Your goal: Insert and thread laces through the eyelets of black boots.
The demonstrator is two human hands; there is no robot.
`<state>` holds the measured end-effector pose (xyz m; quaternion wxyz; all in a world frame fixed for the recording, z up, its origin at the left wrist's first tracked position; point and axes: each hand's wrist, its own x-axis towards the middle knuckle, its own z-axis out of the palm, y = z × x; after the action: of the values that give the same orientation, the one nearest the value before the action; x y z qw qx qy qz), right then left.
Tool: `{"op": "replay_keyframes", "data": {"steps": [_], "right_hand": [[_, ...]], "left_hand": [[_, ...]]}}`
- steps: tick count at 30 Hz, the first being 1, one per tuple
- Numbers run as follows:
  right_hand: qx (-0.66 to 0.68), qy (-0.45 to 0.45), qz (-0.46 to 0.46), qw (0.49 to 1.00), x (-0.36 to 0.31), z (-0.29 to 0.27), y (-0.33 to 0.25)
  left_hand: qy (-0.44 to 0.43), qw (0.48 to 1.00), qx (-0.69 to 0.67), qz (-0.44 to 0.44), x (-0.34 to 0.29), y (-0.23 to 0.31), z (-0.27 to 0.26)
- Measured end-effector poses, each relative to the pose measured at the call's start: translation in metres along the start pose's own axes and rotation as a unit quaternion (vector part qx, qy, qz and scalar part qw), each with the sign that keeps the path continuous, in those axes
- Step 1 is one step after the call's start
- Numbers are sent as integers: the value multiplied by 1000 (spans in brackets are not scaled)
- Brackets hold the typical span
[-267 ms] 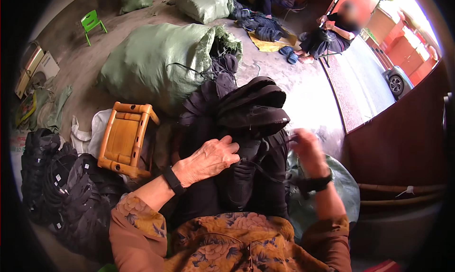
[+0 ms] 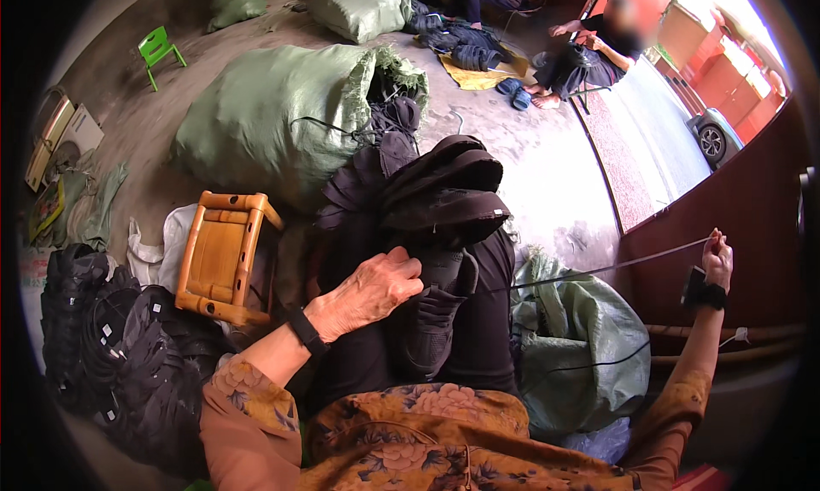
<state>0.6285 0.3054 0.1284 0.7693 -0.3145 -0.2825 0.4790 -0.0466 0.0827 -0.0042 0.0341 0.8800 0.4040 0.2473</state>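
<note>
A black shoe upper (image 2: pixel 424 341) rests on my lap, toe towards me. At its left edge my left hand (image 2: pixel 372 288) is closed, fingers curled against it; the fingertips are partly hidden. My right hand (image 2: pixel 718 260) is stretched far out to the right, pinching the end of a black shoelace (image 2: pixel 617 267). From there the lace runs taut back to the shoe upper. Just beyond it, several more black shoe uppers (image 2: pixel 448 188) lie nested together across my knees.
A pale green sack (image 2: pixel 265 119) spilling black uppers lies ahead; another green sack (image 2: pixel 581 346) slumps by my right knee. To the left are a bamboo stool (image 2: pixel 224 260) and a heap of black uppers (image 2: pixel 141 354). Another person (image 2: pixel 602 51) sits by the doorway.
My right hand has swung from beside the shoe upper far out to the right, drawing the lace out straight. My left hand has stayed at the upper's left edge.
</note>
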Motion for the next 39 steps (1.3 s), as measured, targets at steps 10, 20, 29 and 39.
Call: {"op": "replay_keyframes", "data": {"steps": [10,20,29,39], "right_hand": [[-231,3,146,962,-128,-8,228],[-348,-310,180,867,-287,132,259],[-386,-450,94,800,-314,156,274],[-374,-434,230,787,-323,165,263]], "left_hand": [[-114,993,18,1,10,-4,-20],[29,995,-24,-94,33,39,-6],[4,981,188,-43,36,70,24],[211,971,15,-115,36,53,35]]}}
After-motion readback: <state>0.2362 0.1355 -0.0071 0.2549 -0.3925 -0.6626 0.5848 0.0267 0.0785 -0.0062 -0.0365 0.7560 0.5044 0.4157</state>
